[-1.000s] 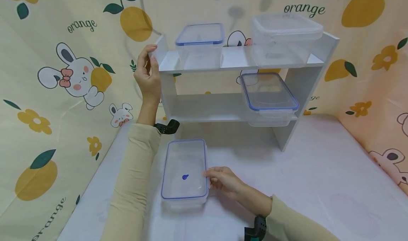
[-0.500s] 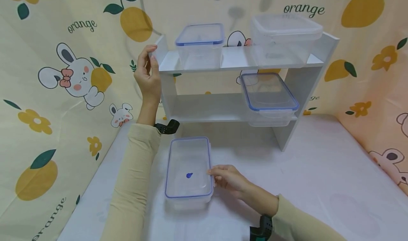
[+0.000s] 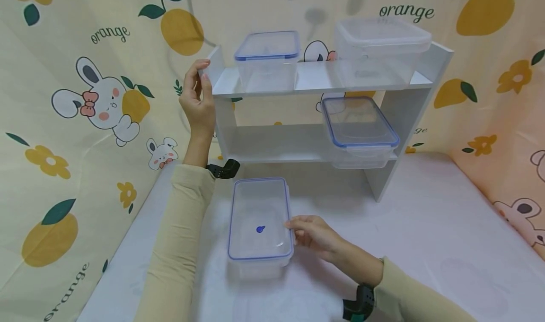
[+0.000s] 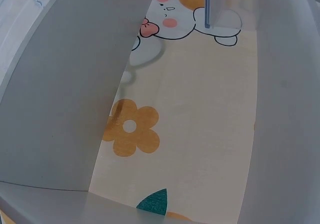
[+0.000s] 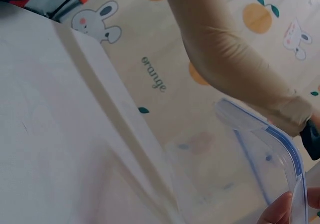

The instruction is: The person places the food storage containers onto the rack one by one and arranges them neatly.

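Note:
A clear plastic food container (image 3: 257, 201) with a blue-rimmed lid is at the front, tilted slightly over the white table. My right hand (image 3: 317, 237) pinches its right edge between thumb and fingers. In the right wrist view, fingertips (image 5: 280, 211) show at the blue rim of the food container (image 5: 250, 149). Up at the left, my left hand (image 3: 197, 92) grips the top of the side panel of a white two-tier shelf (image 3: 276, 142). The left wrist view shows the shelf's boards (image 4: 60, 99) but not the hand.
On the top shelf stand a small blue-rimmed container (image 3: 267, 62) and a larger clear-lidded container (image 3: 381, 55). Another blue-lidded container (image 3: 359, 133) sits at the right of the lower shelf, overhanging its front edge. A patterned cloth (image 3: 85, 194) surrounds the white table (image 3: 426, 246).
My right hand has moved the food container to the right and a little toward the shelf. My left hand stays on the side panel.

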